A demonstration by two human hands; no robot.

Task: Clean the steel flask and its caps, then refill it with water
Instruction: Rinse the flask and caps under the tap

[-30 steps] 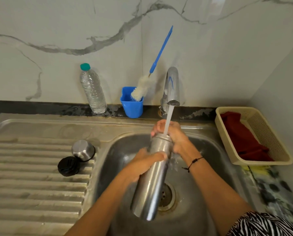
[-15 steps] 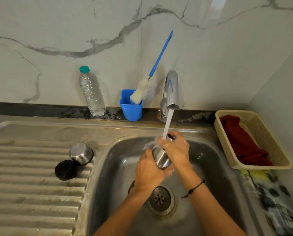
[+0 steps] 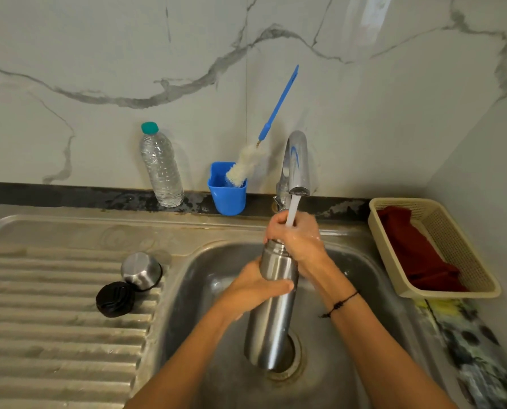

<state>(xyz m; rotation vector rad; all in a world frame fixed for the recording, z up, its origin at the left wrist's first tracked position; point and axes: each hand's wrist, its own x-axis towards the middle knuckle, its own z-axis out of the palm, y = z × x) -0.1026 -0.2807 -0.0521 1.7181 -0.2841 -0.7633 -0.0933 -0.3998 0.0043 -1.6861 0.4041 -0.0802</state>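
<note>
The steel flask (image 3: 271,317) stands nearly upright over the sink basin (image 3: 205,278), its open mouth under the running tap (image 3: 297,163). My left hand (image 3: 255,286) grips the flask's upper body. My right hand (image 3: 298,236) wraps around the neck and mouth, where the water stream lands on it. The steel cap (image 3: 141,270) and the black inner cap (image 3: 115,299) lie side by side on the ribbed drainboard (image 3: 54,320), left of the basin.
A blue cup (image 3: 228,192) holding a blue-handled bottle brush (image 3: 247,166) and a clear plastic water bottle (image 3: 161,166) stand on the ledge behind the sink. A cream basket (image 3: 464,273) with a red cloth (image 3: 414,249) sits at the right.
The flask was tipped low in the basin half a second ago; it is now raised upright with its mouth back under the stream. Both hands stayed on it.
</note>
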